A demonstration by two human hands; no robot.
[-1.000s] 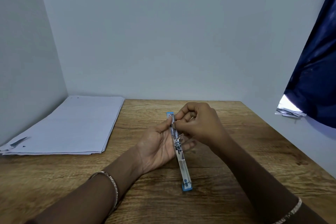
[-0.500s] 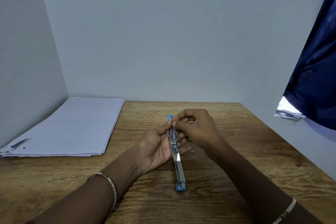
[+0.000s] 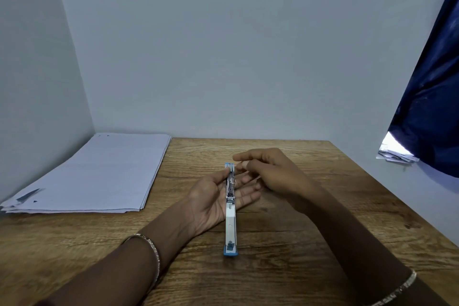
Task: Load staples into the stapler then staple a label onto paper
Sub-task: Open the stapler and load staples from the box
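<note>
A blue and white stapler [image 3: 230, 216], folded fully open into one long strip, lies lengthwise on the wooden table [image 3: 310, 206]. My left hand [image 3: 213, 196] lies palm up under its far half, thumb pressed on the metal staple channel near the far blue tip. My right hand [image 3: 268, 171] hovers just right of that tip, index finger stretched out and the other fingers loosely bent; I cannot see anything in it. A stack of white paper [image 3: 99, 174] lies at the left. No label is visible that I can tell apart.
White walls close the table in at the back and left. A dark blue curtain [image 3: 432, 97] hangs at the right over a ledge with some loose papers [image 3: 395, 154]. Bare wood lies in front of the stapler and to its right.
My right hand has let go of the stapler's far end and opened, drawing slightly right. The stapler has turned straighter, its near end shifting left. My left hand stays under it.
</note>
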